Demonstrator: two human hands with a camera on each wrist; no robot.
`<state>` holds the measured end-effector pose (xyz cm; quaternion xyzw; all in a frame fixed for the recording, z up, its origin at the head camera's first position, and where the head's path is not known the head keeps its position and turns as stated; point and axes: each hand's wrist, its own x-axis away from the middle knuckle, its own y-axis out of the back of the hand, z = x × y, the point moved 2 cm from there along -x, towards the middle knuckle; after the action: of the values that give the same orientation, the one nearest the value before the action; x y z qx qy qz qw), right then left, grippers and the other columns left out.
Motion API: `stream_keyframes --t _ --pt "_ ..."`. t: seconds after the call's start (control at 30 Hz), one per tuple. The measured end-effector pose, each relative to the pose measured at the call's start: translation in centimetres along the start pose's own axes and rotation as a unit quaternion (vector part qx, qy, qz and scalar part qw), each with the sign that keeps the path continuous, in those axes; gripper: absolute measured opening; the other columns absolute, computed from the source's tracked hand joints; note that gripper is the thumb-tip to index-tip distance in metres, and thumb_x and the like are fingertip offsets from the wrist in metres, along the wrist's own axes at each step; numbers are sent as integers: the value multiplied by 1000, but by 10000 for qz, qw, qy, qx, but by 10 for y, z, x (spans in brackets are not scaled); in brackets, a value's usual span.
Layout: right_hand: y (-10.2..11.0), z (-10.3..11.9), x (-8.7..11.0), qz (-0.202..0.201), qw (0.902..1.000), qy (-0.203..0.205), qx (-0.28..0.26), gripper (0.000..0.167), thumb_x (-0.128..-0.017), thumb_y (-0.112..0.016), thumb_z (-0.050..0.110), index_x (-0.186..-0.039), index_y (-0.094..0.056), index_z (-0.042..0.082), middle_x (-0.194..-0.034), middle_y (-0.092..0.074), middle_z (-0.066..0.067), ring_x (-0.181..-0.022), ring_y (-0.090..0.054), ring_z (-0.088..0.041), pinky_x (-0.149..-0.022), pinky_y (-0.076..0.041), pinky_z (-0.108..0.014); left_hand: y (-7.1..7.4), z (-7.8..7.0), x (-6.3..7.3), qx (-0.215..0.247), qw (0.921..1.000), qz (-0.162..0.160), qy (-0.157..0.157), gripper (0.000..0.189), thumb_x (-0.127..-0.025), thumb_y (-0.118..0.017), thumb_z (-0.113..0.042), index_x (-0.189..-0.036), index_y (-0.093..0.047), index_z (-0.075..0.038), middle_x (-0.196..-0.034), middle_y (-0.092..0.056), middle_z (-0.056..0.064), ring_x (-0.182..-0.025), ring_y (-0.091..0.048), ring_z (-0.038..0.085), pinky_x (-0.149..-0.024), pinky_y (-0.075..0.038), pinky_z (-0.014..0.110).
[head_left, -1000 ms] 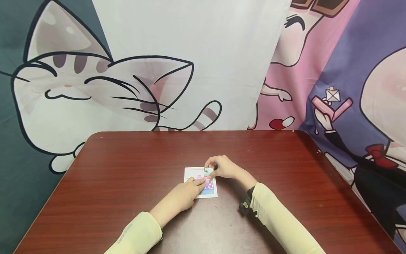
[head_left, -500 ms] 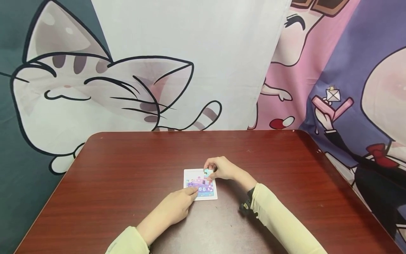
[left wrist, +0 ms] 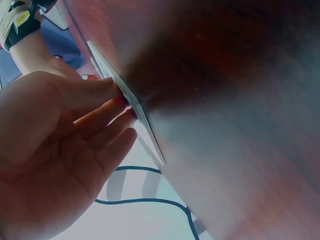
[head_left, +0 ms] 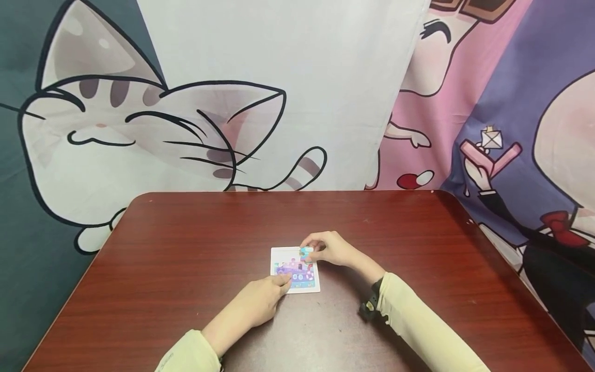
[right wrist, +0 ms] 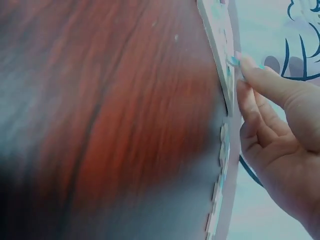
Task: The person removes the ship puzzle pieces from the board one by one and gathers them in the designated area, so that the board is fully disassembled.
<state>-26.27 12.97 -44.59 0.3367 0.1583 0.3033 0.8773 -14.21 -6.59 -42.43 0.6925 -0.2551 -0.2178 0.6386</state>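
Observation:
A square jigsaw board (head_left: pixel 280 253) with a white frame and a purple ship picture lies flat on the table. My left hand (head_left: pixel 262 299) rests at its lower left, fingers extended and tips on the picture; in the left wrist view the thumb (left wrist: pixel 100 92) touches the board's edge. Over the upper right corner, my right hand (head_left: pixel 332 249) pinches a small light-blue jigsaw piece (head_left: pixel 304 252) between thumb and fingers. That jigsaw piece (right wrist: pixel 234 61) appears close against the board's face in the right wrist view. The fingers partly hide it.
Several thin pieces (right wrist: pixel 224 150) with jagged edges lie in a row on the table beyond the board in the right wrist view. The reddish-brown table (head_left: pixel 186 232) extends around the board. A cartoon-printed cloth (head_left: pixel 325 103) hangs behind its far edge.
My left hand has drawn back from the board's middle to its lower left, uncovering more of the picture. The right hand stays at the upper right corner, and its piece has turned slightly.

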Motion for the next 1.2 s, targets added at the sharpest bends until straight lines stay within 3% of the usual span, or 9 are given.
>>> stream_keyframes --t 0.2,0.47,0.67,0.97,1.03,1.2 --pt "14 -5 17 -307 9992 -95 -242 23 -78 -75 13 -100 -68 13 -74 -65 3 -62 -61 -7 -54 -48 -22 0 -1 -2 -16 9996 -196 -188 34 -89 -56 -12 -122 -62 -5 -131 -57 5 -117 -55 19 -90 -49 34" --pt "29 -15 35 -493 9980 -358 -176 23 -77 -75 14 -99 -68 12 -75 -64 1 -65 -61 -8 -58 -48 -21 -2 1 -2 71 9993 -269 -239 34 -89 -58 -14 -121 -62 -5 -131 -57 5 -117 -55 20 -91 -48 35" --pt "38 -21 46 -633 9961 -505 -356 25 -78 -74 12 -101 -67 7 -77 -65 -7 -64 -61 -20 -53 -47 -21 -4 2 -2 127 9990 -352 -246 33 -89 -58 -14 -120 -63 -5 -130 -58 6 -116 -56 21 -91 -48 35" --pt "49 -33 64 -789 9939 -742 -197 21 -79 -73 13 -99 -66 12 -78 -63 -1 -66 -59 -10 -57 -47 -21 -2 2 1 328 9988 -342 -116 34 -89 -58 -14 -121 -63 -4 -131 -57 6 -118 -55 21 -92 -48 36" --pt "53 -25 68 -770 9938 -781 -174 22 -80 -72 10 -100 -66 8 -78 -63 -4 -68 -60 -14 -57 -46 -21 -1 2 1 350 9987 -338 -118 34 -89 -58 -14 -121 -63 -4 -131 -56 6 -118 -54 21 -92 -48 36" --pt "58 -31 75 -683 9932 -937 -76 23 -80 -72 11 -102 -66 10 -79 -63 -4 -68 -60 -15 -58 -47 -22 0 3 1 388 9986 -329 -116 34 -88 -59 -14 -121 -63 -4 -131 -57 6 -117 -55 21 -91 -48 37"
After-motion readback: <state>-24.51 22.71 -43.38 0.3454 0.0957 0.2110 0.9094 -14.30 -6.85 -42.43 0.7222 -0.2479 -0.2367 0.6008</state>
